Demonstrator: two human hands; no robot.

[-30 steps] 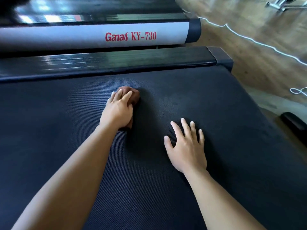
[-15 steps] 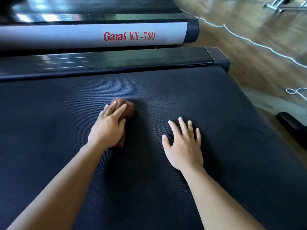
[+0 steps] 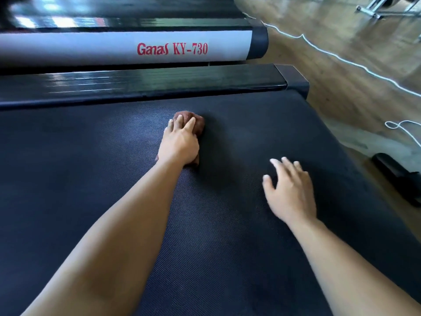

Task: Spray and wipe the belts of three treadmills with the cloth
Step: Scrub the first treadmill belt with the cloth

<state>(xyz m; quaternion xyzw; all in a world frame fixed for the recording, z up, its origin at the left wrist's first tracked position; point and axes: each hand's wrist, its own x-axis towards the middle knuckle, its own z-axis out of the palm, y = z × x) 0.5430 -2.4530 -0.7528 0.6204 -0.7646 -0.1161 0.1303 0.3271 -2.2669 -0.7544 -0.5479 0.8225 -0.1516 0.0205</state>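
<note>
A brown-red cloth [image 3: 198, 124] lies bunched on the dark textured treadmill belt [image 3: 91, 179]. My left hand [image 3: 180, 144] lies flat on top of it with the fingers stretched over the cloth, pressing it onto the belt. Only the cloth's far end and a bit at the wrist show. My right hand [image 3: 289, 192] is to the right of it, fingers spread and blurred with motion, holding nothing; whether it touches the belt I cannot tell. No spray bottle is in view.
A glossy black side rail [image 3: 136, 83] borders the belt's far edge. Beyond it lies another treadmill's grey rail marked "Ganas KY-730" [image 3: 114, 49]. On the wooden floor [image 3: 341, 92] to the right run a white cable [image 3: 341, 58] and a black object [image 3: 396, 176].
My left hand first drew the cloth back toward me, then pushed it forward and to the right toward the rail. My right hand shifted to the right and is now blurred.
</note>
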